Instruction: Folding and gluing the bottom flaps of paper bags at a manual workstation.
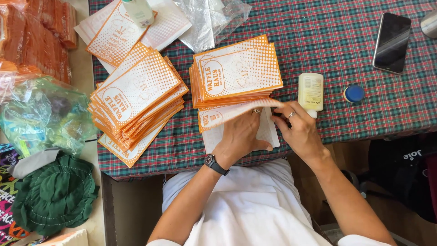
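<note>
With two stacks of printed paper bags built, your left hand presses flat on another bag while your right hand pinches its edge.

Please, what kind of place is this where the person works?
Probably an informal home or small-shop worktable, not a factory. A plaid tablecloth covers the table, orange-and-white paper bags lie in hand-made stacks, and a glue bottle and a phone lie near the hands.
</note>
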